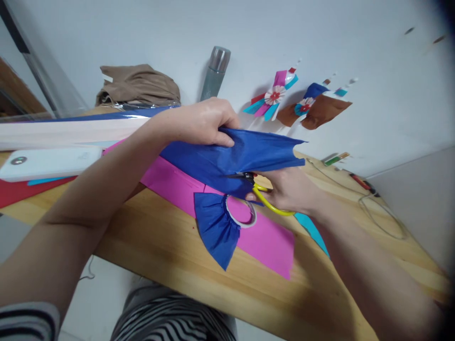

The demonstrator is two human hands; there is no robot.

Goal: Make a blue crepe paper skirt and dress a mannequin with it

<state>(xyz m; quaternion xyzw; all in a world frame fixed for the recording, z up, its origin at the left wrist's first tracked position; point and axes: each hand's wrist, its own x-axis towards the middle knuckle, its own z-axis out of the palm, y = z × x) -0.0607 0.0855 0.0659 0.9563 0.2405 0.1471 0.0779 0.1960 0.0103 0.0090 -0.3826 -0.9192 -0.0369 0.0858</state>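
Observation:
My left hand pinches the top edge of a sheet of blue material, thin like crepe paper or cloth, and holds it above the table. In my right hand is a pair of scissors with yellow handles, its dark blades at the blue sheet's lower part. Below lies a pleated blue piece, fanned out, beside a white ring like a tape roll. Both rest on a pink sheet. How far apart the blades are is hidden by the blue sheet.
A white phone lies at the left on coloured sheets. Behind stand a brown fabric bundle and a grey-green flask. Paper flower decorations hang on the wall. A cable runs along the right side of the wooden table.

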